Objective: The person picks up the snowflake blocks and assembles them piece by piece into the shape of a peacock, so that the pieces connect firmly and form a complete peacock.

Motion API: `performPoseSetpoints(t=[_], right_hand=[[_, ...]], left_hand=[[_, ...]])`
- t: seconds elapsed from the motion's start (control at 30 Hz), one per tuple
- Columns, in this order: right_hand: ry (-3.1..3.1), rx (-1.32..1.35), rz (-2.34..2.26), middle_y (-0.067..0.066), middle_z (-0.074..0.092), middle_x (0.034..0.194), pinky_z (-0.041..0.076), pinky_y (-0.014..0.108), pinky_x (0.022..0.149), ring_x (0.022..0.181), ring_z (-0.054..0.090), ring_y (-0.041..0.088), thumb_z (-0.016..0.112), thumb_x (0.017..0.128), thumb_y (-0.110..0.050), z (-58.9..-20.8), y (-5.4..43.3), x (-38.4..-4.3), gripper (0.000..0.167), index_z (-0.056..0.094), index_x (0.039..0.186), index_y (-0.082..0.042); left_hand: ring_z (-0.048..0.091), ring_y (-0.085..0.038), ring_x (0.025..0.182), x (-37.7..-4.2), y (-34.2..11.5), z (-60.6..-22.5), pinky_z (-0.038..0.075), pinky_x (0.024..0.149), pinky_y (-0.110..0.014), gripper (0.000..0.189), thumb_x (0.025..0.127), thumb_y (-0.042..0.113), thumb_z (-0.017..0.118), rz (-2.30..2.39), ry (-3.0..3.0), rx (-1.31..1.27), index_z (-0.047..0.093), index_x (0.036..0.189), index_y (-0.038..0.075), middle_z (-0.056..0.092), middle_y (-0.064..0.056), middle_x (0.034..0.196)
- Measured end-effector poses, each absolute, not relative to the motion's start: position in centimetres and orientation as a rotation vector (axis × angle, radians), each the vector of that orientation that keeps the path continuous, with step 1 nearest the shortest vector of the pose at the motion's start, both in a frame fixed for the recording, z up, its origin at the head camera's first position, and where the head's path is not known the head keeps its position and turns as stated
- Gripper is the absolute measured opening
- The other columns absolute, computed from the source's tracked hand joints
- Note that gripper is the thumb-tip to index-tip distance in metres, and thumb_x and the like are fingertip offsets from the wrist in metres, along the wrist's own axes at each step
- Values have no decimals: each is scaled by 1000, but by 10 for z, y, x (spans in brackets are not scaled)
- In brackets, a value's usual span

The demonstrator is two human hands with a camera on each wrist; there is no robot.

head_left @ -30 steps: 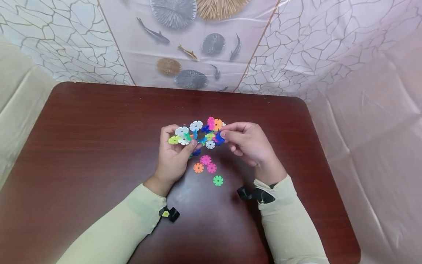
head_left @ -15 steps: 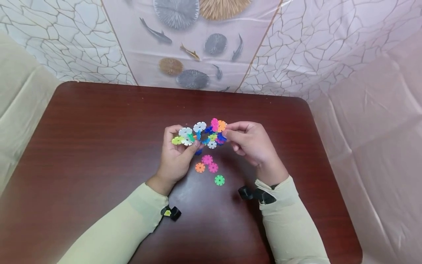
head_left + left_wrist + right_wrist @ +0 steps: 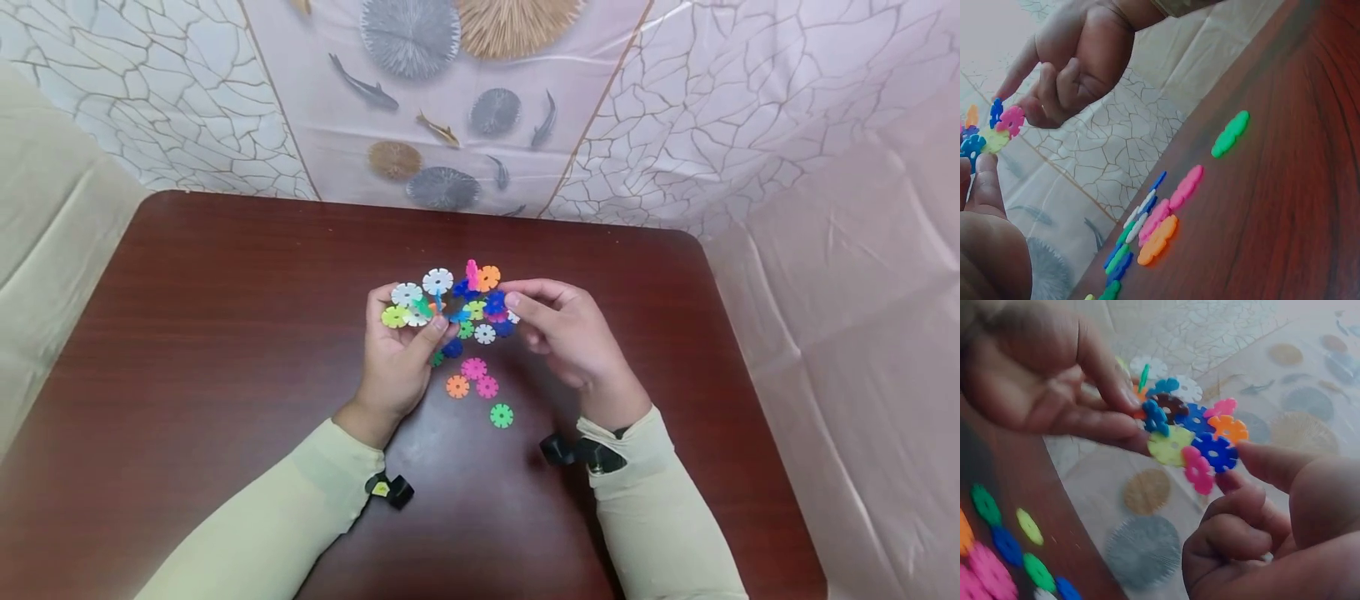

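My left hand (image 3: pixel 397 358) grips the left part of a cluster of joined, notched plastic snowflake discs (image 3: pixel 1172 444), its thumb in front. White discs (image 3: pixel 438 282) and a yellow-green disc (image 3: pixel 394 317) stick out on that side. At the cluster's right end, a dark blue disc (image 3: pixel 1214 453) is pinched at its edge by the thumb and forefinger of my right hand (image 3: pixel 581 337). This blue disc meets a pink disc (image 3: pixel 1199 472) and a yellow disc (image 3: pixel 1171 445). Close behind stand an orange disc (image 3: pixel 1230 429) and another pink one. The cluster is held above the table.
Loose discs lie on the brown table (image 3: pixel 247 333) below the hands: pink (image 3: pixel 473 368), orange (image 3: pixel 457 387) and green (image 3: pixel 502 416), nearest the person. Several blue, white and green ones lie farther back, partly hidden by the cluster. Patterned cloth hangs behind the table.
The cluster has turned slightly, so the upper pink disc looks narrower and the pinched blue disc shows more of its face. Both hands stay at nearly the same place.
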State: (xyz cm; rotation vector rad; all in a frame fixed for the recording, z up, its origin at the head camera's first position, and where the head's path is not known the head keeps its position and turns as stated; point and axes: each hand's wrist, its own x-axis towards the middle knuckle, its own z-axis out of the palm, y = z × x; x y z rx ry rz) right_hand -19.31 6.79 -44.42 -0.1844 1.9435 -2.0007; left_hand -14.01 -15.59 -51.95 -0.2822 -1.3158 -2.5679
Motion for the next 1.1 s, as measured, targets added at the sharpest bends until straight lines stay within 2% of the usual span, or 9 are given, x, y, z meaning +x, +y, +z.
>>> performPoseSetpoints(t=[0.1, 0.23, 0.3, 0.4, 0.5, 0.63, 0.77, 0.83, 1.1], right_hand=[[1703, -196, -2088, -1, 67, 90, 46, 22, 58, 68, 57, 14, 71, 112, -18, -450, 63, -193, 20, 76, 131, -11], [1346, -260, -2117, 3, 78, 106, 64, 26, 75, 88, 76, 17, 69, 114, -31, -458, 59, -193, 21, 73, 128, -15], [1213, -300, -2098, 6, 82, 110, 67, 28, 83, 97, 81, 20, 68, 114, -39, -463, 57, -193, 28, 74, 123, -13], [1097, -329, -2091, 10, 84, 110, 68, 28, 88, 100, 84, 21, 69, 113, -46, -468, 54, -192, 38, 76, 116, -9], [1055, -327, -2119, 11, 85, 109, 68, 27, 89, 98, 84, 20, 72, 110, -47, -470, 52, -191, 42, 78, 116, -6], [1021, -303, -2161, 13, 86, 107, 69, 28, 88, 95, 85, 21, 75, 109, -44, -471, 50, -191, 39, 79, 115, -6], [993, -298, -2177, 14, 86, 106, 69, 29, 89, 95, 86, 22, 72, 111, -41, -470, 50, -189, 36, 80, 115, -6], [984, -293, -2181, 15, 86, 106, 70, 30, 90, 95, 86, 22, 72, 111, -40, -470, 50, -189, 36, 81, 115, -5], [1024, -309, -2166, 15, 86, 107, 70, 30, 90, 96, 86, 22, 72, 111, -38, -466, 52, -191, 36, 84, 112, -4]], left_hand=[[75, -19, 119, -140, -156, -520, 68, 98, -37, 59, 105, -22, 57, -2616, -1217, -292, 42, 141, 23, 59, -9, 141], [76, -18, 117, -142, -155, -519, 67, 98, -37, 58, 105, -23, 56, -2621, -1196, -307, 42, 141, 21, 61, -9, 140], [76, -17, 114, -142, -155, -520, 68, 97, -35, 59, 104, -24, 57, -2606, -1211, -299, 41, 141, 19, 62, -9, 137], [73, -16, 110, -143, -155, -521, 69, 94, -30, 60, 102, -25, 59, -2574, -1241, -281, 42, 140, 18, 62, -8, 132], [70, -16, 108, -144, -156, -522, 68, 93, -26, 61, 100, -25, 62, -2552, -1254, -275, 45, 137, 20, 62, -6, 128], [70, -16, 111, -145, -157, -523, 67, 95, -26, 59, 98, -26, 63, -2538, -1271, -283, 47, 136, 17, 63, -5, 128], [70, -17, 118, -144, -159, -525, 66, 101, -28, 58, 99, -26, 62, -2529, -1306, -288, 48, 136, 16, 64, -5, 131], [70, -17, 121, -143, -159, -525, 65, 104, -28, 60, 99, -26, 63, -2523, -1325, -288, 50, 135, 20, 64, -5, 133], [72, -16, 113, -145, -160, -523, 67, 99, -28, 61, 98, -27, 63, -2521, -1313, -301, 51, 134, 21, 65, -6, 128]])
